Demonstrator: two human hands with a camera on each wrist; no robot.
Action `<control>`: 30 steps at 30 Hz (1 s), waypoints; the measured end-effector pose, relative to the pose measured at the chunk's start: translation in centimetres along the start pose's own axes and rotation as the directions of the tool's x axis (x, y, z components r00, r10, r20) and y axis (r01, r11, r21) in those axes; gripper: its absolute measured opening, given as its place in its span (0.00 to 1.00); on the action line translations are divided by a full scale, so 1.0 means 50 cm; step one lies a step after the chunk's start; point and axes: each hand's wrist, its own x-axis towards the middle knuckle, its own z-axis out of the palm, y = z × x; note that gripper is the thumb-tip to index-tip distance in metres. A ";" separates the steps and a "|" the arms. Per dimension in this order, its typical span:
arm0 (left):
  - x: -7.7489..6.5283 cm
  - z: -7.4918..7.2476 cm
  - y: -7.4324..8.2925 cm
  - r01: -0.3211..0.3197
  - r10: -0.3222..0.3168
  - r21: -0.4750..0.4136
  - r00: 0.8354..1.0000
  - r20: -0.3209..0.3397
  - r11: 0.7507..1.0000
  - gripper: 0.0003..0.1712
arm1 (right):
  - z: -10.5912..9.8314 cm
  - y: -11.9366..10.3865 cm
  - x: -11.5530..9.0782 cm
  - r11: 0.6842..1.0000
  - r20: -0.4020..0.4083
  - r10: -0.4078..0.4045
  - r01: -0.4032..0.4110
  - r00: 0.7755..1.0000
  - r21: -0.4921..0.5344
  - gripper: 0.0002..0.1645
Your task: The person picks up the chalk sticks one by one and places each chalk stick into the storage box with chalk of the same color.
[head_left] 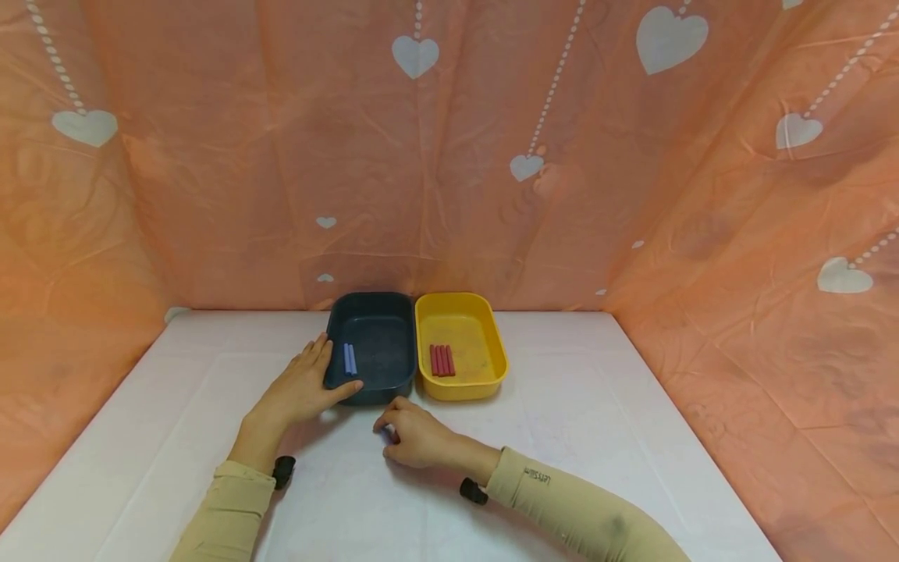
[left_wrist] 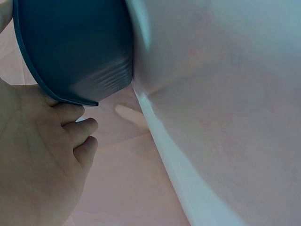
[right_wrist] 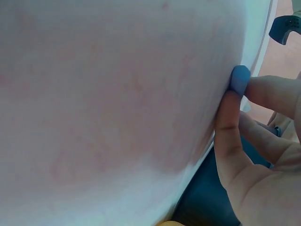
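Observation:
My left hand (head_left: pixel 305 381) holds the dark blue tray (head_left: pixel 379 382) at its near left corner, fingers along the left rim and thumb over the front rim. Beyond the curled fingertips in the left wrist view, the tray's side wall (left_wrist: pixel 108 70) shows. Two blue chalk sticks (head_left: pixel 350 359) lie side by side in that tray. In front of it, close over the table, my right hand (head_left: pixel 421 439) pinches another blue chalk stick (right_wrist: pixel 240 79) between thumb and fingertips. The head view mostly hides this stick behind the fingers.
A yellow tray (head_left: pixel 497 367) stands against the dark tray's right side, with several red chalk sticks (head_left: pixel 442 361) lined up inside. Both sit on a white-covered table (head_left: pixel 576 437). An orange curtain (head_left: pixel 456 195) with white hearts encloses the back and sides.

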 end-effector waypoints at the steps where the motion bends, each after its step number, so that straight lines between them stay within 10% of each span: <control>1: 0.000 0.000 -0.001 0.000 0.000 0.000 1.000 0.000 1.000 0.64 | 0.000 0.000 0.000 1.000 0.000 -0.001 0.001 1.000 -0.002 0.19; 16: 0.001 -0.001 -0.001 -0.004 0.004 -0.001 1.000 -0.003 1.000 0.63 | -0.003 -0.005 -0.002 0.999 -0.057 -0.034 0.034 0.998 0.010 0.25; 30: -0.001 -0.002 0.001 0.000 0.000 -0.006 1.000 -0.001 1.000 0.63 | -0.012 -0.008 -0.014 0.944 -0.170 -0.028 0.082 0.985 0.321 0.24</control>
